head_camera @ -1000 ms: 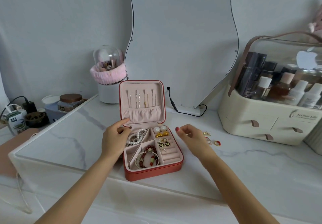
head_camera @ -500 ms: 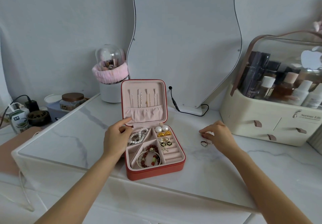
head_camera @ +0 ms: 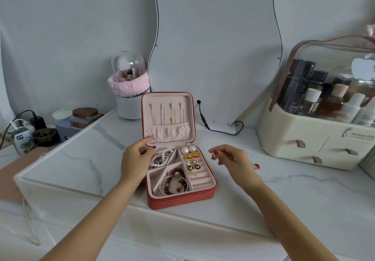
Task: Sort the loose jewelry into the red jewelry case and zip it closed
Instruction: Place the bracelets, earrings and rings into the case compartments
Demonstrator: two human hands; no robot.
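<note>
Red jewelry case [head_camera: 180, 199] lies open; left hand [head_camera: 135, 162] steadies its left edge, fingers loosely curled, thumb on the lid. Right hand [head_camera: 233, 160], just right of the case, pinches a small ring [head_camera: 213, 156]. Risk: the light pinch slips and the ring drops outside the case; one red earring [head_camera: 256, 166] lies loose further right of the case.

The red jewelry case [head_camera: 180, 199] had a grained, leather-like shell and a matt pink velvety lining. It sat on a glossy, marble-veined tabletop [head_camera: 304, 200]. Inside, pearl earrings [head_camera: 188, 149] shone smooth, and the gold pieces [head_camera: 191, 155] looked like metal, perhaps.
</note>
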